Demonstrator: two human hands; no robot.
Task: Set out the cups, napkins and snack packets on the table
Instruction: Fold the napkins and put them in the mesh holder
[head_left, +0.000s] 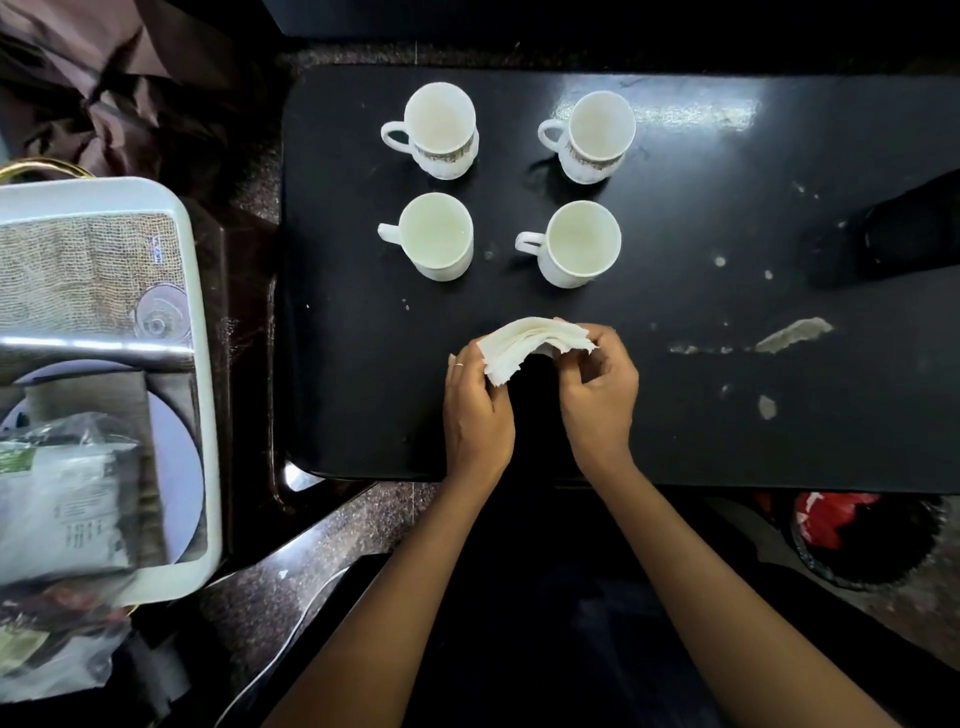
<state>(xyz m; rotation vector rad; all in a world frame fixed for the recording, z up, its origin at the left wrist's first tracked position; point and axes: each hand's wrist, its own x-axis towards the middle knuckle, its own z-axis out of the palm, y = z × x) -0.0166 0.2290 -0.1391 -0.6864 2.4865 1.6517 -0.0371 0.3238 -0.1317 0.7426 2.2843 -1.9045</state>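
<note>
Several white cups stand upright on the black table (701, 415) in two rows: a far-left cup (439, 130), a far-right cup (597, 135), a near-left cup (435, 236) and a near-right cup (581, 243). A stack of white napkins (535, 345) hangs just above the table near its front edge. My left hand (475, 410) grips the stack's left end. My right hand (597, 395) pinches its right edge with thumb and fingers. Snack packets (57, 499) lie on the white tray (205, 364) at the left.
The tray also holds a burlap mat, a glass (158, 317) and a pale plate (182, 467). A dark object (904, 234) rests on the table's right side. Pale scuffs mark the tabletop at the right. A bin with red wrapping (841, 519) stands below the table's front right.
</note>
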